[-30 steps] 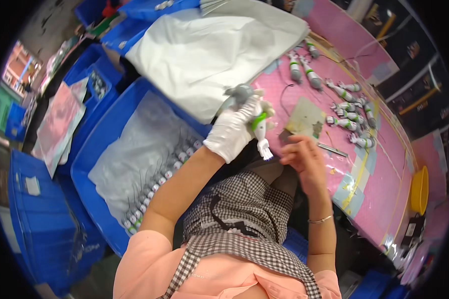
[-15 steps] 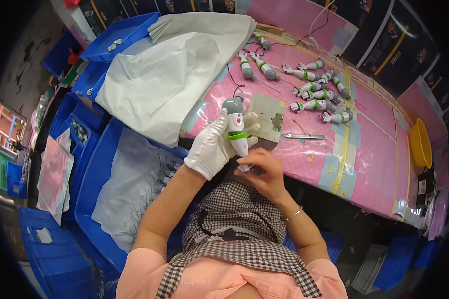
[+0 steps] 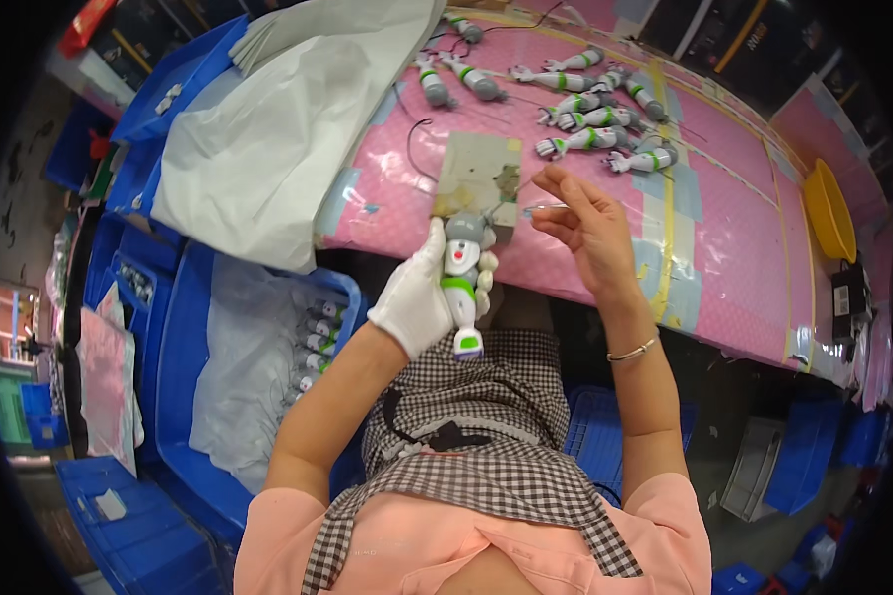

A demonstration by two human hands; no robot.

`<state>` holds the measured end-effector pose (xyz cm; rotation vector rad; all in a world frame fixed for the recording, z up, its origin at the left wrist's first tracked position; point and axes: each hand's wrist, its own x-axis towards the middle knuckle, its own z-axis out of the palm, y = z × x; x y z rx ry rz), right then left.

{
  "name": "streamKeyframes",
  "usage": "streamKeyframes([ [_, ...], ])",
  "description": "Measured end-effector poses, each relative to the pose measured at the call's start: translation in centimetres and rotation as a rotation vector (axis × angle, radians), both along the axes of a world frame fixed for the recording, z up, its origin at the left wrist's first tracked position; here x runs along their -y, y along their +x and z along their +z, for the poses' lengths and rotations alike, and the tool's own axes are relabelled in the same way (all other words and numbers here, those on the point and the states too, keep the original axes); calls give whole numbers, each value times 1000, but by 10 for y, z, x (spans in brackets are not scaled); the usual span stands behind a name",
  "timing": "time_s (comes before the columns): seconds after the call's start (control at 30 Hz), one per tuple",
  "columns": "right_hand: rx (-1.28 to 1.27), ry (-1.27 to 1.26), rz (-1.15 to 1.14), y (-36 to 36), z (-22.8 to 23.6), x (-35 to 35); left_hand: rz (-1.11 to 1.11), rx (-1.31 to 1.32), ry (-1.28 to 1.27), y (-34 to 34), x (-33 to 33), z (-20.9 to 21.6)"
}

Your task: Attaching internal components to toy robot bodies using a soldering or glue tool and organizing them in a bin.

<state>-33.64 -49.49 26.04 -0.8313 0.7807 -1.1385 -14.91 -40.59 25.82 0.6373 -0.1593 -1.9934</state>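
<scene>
My gloved left hand [image 3: 417, 302] is wrapped round a toy robot arm [image 3: 460, 260], white with a grey rounded end, a green band and a red button. The grey end points away from me, and the white end with a green patch points at my lap. My bare right hand [image 3: 590, 223], fingers curved and apart, is over the pink table at a thin silver metal tool [image 3: 544, 208]. The tool's far left end shows by the fingers; its remainder is hidden beneath the hand. A flat metal block [image 3: 466, 164] lies just beyond the held toy arm.
Several similar toy arms [image 3: 575, 142] lie on the pink-covered table [image 3: 724, 258]. At left, a blue bin [image 3: 181, 397] holds more toy arms on plastic sheeting. White sheets [image 3: 278, 129] cover the table's left side. A yellow basin [image 3: 828, 210] stands at the right edge.
My right hand has left the near end of the toy arm and moved up and right to the metal tool. The view has shifted, and my left hand still holds the toy arm.
</scene>
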Motion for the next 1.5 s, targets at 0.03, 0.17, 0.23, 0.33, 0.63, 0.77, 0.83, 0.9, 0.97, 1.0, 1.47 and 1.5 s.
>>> streamKeyframes([
  [0.03,96,6,5,-2,-9,6,-24,-22,11,-5,-3,-3],
  [0.17,196,81,28,-3,-8,-4,-27,86,88,-11,-18,-7],
  [0.23,180,110,49,-8,-3,-5,-56,107,58,-14,-18,-7],
  [0.33,96,109,116,-16,-8,0,-84,122,37,-19,-19,-8],
  [0.63,-928,-734,-11,2,-26,37,-3,713,-233,-21,7,2],
  [0.77,-1065,-672,106,6,-17,46,107,729,-246,-12,20,3],
  [0.83,-1038,-626,159,4,-15,52,45,581,-260,-6,27,0],
  [0.9,-1014,-576,209,3,-13,56,21,538,-243,-2,30,1],
  [0.97,-997,-499,272,3,-9,58,-14,505,-226,1,33,3],
  [1.0,-1001,-497,280,3,-9,60,-10,500,-220,2,33,3],
  [1.47,-896,-207,543,6,4,74,-11,443,-179,4,40,-2],
  [1.5,-897,-209,548,8,4,73,-5,442,-178,4,39,-1],
])
